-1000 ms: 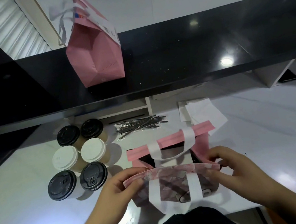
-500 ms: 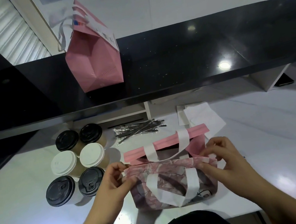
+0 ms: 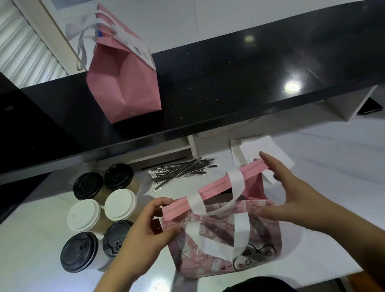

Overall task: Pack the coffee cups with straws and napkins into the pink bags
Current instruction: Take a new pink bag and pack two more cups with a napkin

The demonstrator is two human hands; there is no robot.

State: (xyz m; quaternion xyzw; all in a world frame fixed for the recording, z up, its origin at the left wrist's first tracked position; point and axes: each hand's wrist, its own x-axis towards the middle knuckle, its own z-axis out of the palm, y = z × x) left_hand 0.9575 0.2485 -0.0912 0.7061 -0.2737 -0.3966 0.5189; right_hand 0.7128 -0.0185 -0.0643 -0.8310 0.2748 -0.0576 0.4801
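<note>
A pink bag (image 3: 228,248) with white handles and a printed front stands on the white counter (image 3: 32,285) in front of me. My left hand (image 3: 144,231) pinches its left top corner, thumb on the near rim and fingers at the far rim. My right hand (image 3: 292,193) spans the right top corner, fingers stretched along the far pink rim and thumb on the near rim. Several lidded coffee cups (image 3: 99,216), black and white lids, stand left of the bag. Wrapped straws (image 3: 180,171) lie behind it, white napkins (image 3: 250,149) at the back right.
A second pink bag (image 3: 126,88) stands closed on the raised black counter (image 3: 250,73) behind the work surface. That ledge overhangs the back of the white counter. A dark garment at the bottom edge is my own body.
The bag mouth has been drawn together from wide open. My hands moved from the near rim to span both rims at the corners.
</note>
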